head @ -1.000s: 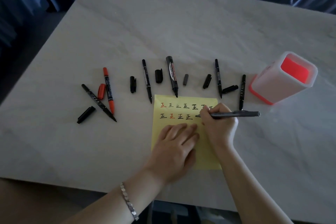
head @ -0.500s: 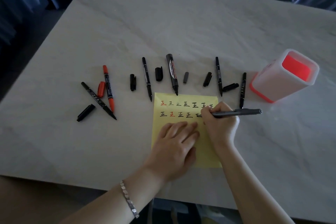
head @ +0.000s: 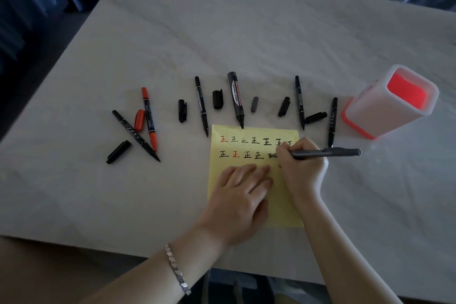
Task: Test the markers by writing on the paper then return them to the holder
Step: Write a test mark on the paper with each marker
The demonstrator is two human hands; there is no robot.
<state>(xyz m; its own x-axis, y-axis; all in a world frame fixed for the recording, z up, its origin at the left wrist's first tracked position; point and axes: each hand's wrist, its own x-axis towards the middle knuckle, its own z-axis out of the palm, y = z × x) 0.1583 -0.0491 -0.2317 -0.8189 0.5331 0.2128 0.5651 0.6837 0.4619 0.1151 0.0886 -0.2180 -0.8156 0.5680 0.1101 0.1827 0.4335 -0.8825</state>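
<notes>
Pale marbled stone makes up the surface [head: 246,39], with dark blue fabric beyond its far edge. Taking the yellow rectangular paper sheet [head: 283,207] as landmark: the left hand [head: 240,195] lies flat and open on its lower half, pinning it and holding nothing. The right hand [head: 299,168] rests on the sheet's right edge, its grip closed in a writing pinch around a slim dark grey marker [head: 325,153], low on the barrel near the tip, which touches the paper at a half-drawn character in the second row.

Beyond the sheet's far edge lie several uncapped markers, among them a fat black whiteboard marker [head: 236,100] whose tip reaches the paper's edge, with loose black caps between them. Left of the paper, well apart, sit a red-ended marker [head: 149,119] and a thin black marker [head: 135,136], crossing. Right of it stands the white square plastic holder [head: 392,103] with a red inside, seemingly empty.

These markers look light, stiff and smooth, so likely to roll; a pinch at mid-barrel should serve for carrying, nearer the tip for writing. Exposed tips could smear fingers or the stone. Thin paper will probably slide unless held down.
</notes>
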